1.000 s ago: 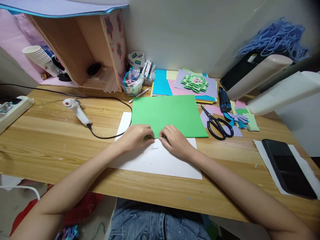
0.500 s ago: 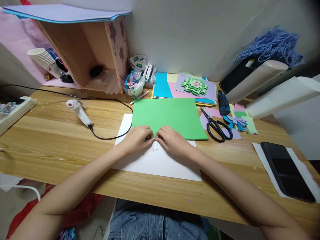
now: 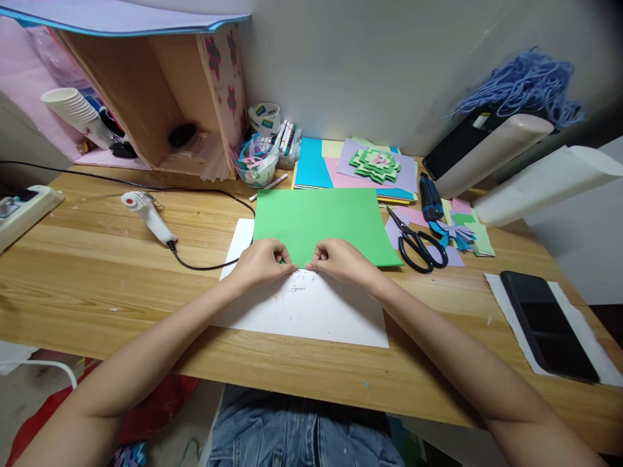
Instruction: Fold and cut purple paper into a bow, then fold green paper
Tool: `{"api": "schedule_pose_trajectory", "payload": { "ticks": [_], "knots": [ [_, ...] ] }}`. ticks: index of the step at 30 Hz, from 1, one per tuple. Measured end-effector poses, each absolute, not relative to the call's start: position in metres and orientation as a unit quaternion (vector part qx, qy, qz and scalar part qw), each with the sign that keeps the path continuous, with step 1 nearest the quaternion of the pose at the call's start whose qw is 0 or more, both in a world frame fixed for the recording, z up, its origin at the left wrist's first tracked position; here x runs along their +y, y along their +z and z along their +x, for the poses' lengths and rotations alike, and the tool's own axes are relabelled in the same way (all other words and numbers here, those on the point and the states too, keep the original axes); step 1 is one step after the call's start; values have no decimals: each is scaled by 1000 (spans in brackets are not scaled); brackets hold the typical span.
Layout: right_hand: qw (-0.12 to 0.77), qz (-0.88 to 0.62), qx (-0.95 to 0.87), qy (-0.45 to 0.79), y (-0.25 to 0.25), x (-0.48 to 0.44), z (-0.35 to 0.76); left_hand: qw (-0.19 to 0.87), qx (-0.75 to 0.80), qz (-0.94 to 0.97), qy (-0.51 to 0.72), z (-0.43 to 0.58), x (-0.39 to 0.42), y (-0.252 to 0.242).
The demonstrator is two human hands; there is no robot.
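Observation:
A sheet of green paper (image 3: pixel 316 217) lies partly over a white sheet (image 3: pixel 302 318) that carries small pen marks. My left hand (image 3: pixel 267 258) pinches the near edge of the green paper, left of its middle. Close beside it, my right hand (image 3: pixel 337 258) pinches the same edge, with a narrow gap between the fingertips. Both wrists rest low over the white sheet. To the right of the green paper are black-handled scissors (image 3: pixel 419 245), their blades pointing away and to the left.
A hot glue gun (image 3: pixel 152 217) with a black cord lies at left. Behind are a wooden box (image 3: pixel 233 110), a bowl of scraps (image 3: pixel 256 170) and coloured paper (image 3: pixel 311 165) topped by a layered paper flower (image 3: pixel 374 166). A phone (image 3: pixel 549 327) lies at right beyond a utility knife (image 3: pixel 431 198).
My hands have moved slightly apart along the green paper's near edge, opening a gap between the fingertips. The whole view has shifted slightly.

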State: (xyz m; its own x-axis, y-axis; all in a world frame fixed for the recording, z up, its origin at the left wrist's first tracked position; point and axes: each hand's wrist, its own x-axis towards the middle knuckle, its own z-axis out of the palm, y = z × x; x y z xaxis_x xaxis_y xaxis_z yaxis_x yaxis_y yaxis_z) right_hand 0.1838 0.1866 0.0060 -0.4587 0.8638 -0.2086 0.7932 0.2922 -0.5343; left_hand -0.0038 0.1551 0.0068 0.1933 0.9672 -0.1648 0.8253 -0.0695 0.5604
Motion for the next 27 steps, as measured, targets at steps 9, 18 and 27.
{"api": "schedule_pose_trajectory", "payload": {
  "ticks": [9, 18, 27],
  "knots": [
    [70, -449, -804, 383, 1, 196, 202, 303, 634, 702, 118, -5, 157, 7],
    [101, -450, -811, 359, -3, 191, 202, 300, 633, 704, 115, -5, 157, 7],
    [-46, -508, -785, 352, 11, 206, 188, 310, 630, 703, 115, -6, 159, 5]
  ]
}}
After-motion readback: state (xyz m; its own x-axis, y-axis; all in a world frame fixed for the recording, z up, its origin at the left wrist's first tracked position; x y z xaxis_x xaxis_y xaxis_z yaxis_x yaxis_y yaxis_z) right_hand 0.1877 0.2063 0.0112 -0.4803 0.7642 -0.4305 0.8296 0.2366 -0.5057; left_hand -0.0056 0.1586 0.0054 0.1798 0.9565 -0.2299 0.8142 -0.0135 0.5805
